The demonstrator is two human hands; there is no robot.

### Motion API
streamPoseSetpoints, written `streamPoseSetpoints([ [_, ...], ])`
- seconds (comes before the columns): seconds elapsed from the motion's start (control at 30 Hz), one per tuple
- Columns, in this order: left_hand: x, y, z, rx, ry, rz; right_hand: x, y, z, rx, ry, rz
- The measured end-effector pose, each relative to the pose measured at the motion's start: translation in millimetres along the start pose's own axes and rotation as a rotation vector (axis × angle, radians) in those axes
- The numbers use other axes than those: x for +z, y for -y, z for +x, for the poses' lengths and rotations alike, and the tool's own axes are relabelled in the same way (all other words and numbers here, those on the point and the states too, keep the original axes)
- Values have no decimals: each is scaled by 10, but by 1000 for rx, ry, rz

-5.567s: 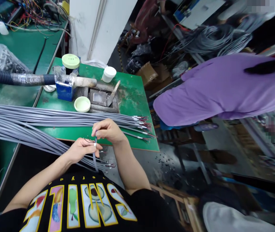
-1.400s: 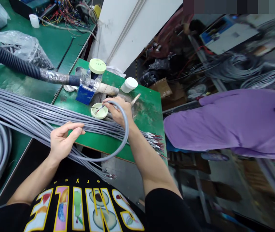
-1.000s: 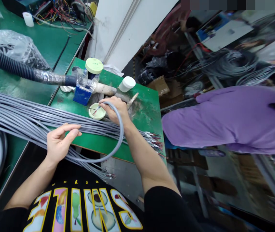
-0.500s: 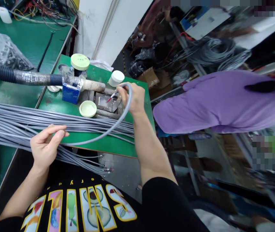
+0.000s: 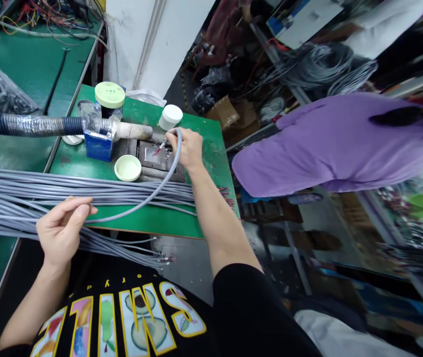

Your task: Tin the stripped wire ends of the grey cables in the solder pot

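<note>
While the right hand (image 5: pixel 190 148) grips the cable (image 5: pixel 173 164) near its end, the red wires (image 5: pixel 157 151) slant down-left from this grasp over the metal tray (image 5: pixel 149 156), contact unclear; the left hand (image 5: pixel 60 229) is farther away, its hold not discernible.

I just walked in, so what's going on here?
A person's right hand holds a gray cable near its end, its reddish wires at or just above a shiny square on the green bench. The left hand is loosely curled by the same cable; whether it grips it isn't clear. More gray cables lie across the bench.
</note>
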State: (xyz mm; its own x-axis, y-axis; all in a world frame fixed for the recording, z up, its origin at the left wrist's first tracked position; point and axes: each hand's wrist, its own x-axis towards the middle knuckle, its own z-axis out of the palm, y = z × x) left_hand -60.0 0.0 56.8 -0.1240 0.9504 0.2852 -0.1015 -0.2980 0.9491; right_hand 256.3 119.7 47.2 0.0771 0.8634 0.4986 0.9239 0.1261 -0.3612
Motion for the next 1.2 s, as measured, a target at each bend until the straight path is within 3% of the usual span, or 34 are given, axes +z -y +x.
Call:
streamPoseSetpoints([
  [0.3, -3, 50, -19, -69, -4, 82, 77, -18, -4, 25, 57, 41],
  [0.47, -6, 51, -10, -173, 11, 20, -301, 229, -197, -16, -70, 156],
  [0.53, 57, 60, -12, -285, 82, -65, -521, 442, -406, -46, -149, 233],
  [0.63, 275, 78, -52, -503, 292, -228, -727, 778, -819, -129, -264, 427],
  [0.73, 568, 98, -143, -701, 509, -407, -726, 1010, -1233, -285, -301, 617],
  [0.83, 779, 117, -255, -782, 542, -522, -663, 1090, -1539, -364, -217, 701],
  [1.0, 798, 136, -337, -663, 472, -364, -771, 949, -1725, -279, -57, 671],
  [1.2, 751, 186, -294, -200, 485, -51, -908, 835, -1562, 54, 297, 561],
])
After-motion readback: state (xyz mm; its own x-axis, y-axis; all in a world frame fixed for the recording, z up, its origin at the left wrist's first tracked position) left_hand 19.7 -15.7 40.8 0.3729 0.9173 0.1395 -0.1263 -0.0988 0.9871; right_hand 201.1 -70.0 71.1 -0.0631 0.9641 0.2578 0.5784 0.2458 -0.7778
